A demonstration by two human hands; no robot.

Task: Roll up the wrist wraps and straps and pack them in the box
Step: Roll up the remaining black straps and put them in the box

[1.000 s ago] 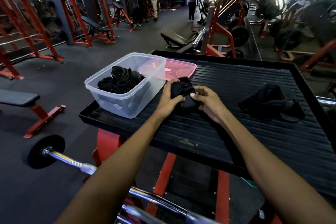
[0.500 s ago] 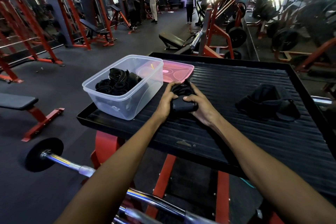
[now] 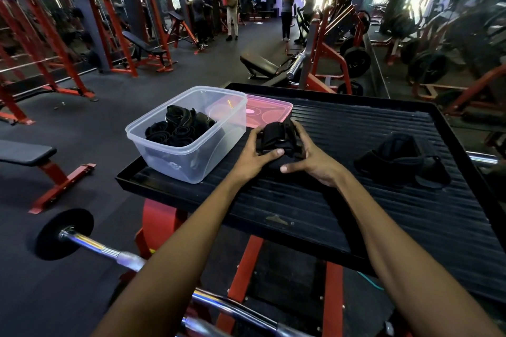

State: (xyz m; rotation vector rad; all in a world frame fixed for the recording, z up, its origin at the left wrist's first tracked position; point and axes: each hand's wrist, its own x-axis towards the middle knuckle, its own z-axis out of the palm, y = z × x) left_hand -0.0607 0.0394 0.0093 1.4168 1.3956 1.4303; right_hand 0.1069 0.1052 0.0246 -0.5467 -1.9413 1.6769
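Gym racks and benches in red steel fill the dim room behind a black ribbed rubber worktop (image 3: 342, 208) with a raised rim, where the packing is under way. Both hands are clamped on one black fabric wrist wrap with a webbing strap (image 3: 276, 138), held just above the worktop right beside the clear plastic storage box (image 3: 191, 161). The left hand (image 3: 253, 154) curls round its near left side with the thumb laid across the front; the right hand (image 3: 310, 157) cups the right side, fingers (image 3: 297, 128) over the top and thumb pressing low.

The roll looks nearly finished, so the job now is to keep it tight. I would keep thumb pressure on the loose end, tuck the strap flat against the bundle so it cannot spring open, and only then pass it to one hand for the short move to the box. Several black rolled straps (image 3: 178, 128) already sit at the box's far left, leaving free space on the near right, which looks the best spot to wedge this one so its neighbours hold it shut.

A pink translucent plastic lid (image 3: 269, 111) lies flat behind the box, touching it, out of the path. One loose heap of black unrolled wraps (image 3: 397, 159) waits well to the right. Nothing blocks the way; the box's near wall is the only edge to lift over. A chrome barbell with a black plate (image 3: 90, 241) lies below the worktop, apart from the work.
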